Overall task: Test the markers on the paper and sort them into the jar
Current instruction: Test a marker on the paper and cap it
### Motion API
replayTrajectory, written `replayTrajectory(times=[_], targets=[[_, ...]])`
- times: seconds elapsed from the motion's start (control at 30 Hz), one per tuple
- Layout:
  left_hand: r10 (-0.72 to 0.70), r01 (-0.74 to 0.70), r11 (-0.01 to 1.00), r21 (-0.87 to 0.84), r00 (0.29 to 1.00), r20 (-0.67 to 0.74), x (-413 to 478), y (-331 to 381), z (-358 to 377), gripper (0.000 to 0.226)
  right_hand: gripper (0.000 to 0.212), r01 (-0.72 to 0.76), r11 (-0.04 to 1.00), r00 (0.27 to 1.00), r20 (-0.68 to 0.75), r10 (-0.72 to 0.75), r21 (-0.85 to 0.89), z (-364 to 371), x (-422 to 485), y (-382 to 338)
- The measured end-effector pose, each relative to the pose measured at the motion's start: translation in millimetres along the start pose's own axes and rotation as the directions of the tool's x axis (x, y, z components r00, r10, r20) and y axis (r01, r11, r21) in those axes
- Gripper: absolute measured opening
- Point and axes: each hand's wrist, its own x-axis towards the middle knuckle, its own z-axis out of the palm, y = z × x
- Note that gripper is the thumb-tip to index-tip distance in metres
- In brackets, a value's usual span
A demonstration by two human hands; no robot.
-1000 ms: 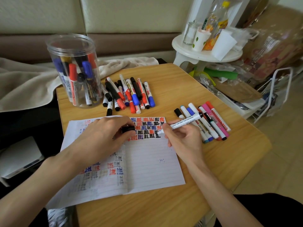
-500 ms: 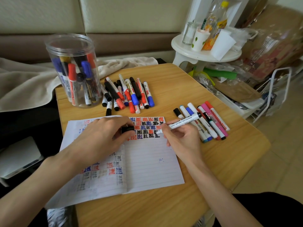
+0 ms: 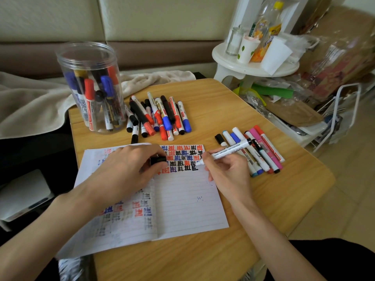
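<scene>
A lined open notebook lies on the wooden table, its top rows filled with red, blue and black marks. My right hand grips a white marker, tip down on the paper at the end of the black marks. My left hand rests on the page and pinches a black cap. A clear plastic jar at the back left holds several markers upright. A loose pile of markers lies beside the jar. Another row of markers lies right of the notebook.
A beige blanket drapes over the sofa behind the table's left side. A white round side table with bottles and cups stands at the back right. Bags and a white wire rack crowd the floor to the right.
The marker tip has shifted slightly along the lowest row of black marks. My left hand has stayed on the page with the cap.
</scene>
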Motion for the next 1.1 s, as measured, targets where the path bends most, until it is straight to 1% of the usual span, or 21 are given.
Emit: replayTrajectory(times=[0.27,0.5,0.8,1.1], targets=[[-0.006,0.006,1.000,-0.007,1.000,0.004,-0.5,0.6,-0.2,0.017,0.007,-0.001,1.000,1.000,0.012,0.001,0.000,1.0,-0.5,-1.0],[-0.014,0.014,1.000,-0.012,1.000,0.003,-0.3,0.9,-0.4,0.018,0.006,-0.002,0.999,1.000,0.005,0.002,-0.041,0.8,0.3,1.6],[-0.017,0.017,1.000,-0.014,1.000,0.011,0.3,0.0,0.1,0.018,0.007,-0.006,1.000,0.999,-0.033,0.006,-0.004,0.4,0.4,-1.1],[-0.019,0.020,1.000,-0.005,0.999,0.029,0.5,1.1,-1.3,0.017,0.006,-0.017,0.998,0.999,-0.033,0.015,-0.059,0.9,0.7,-0.1]])
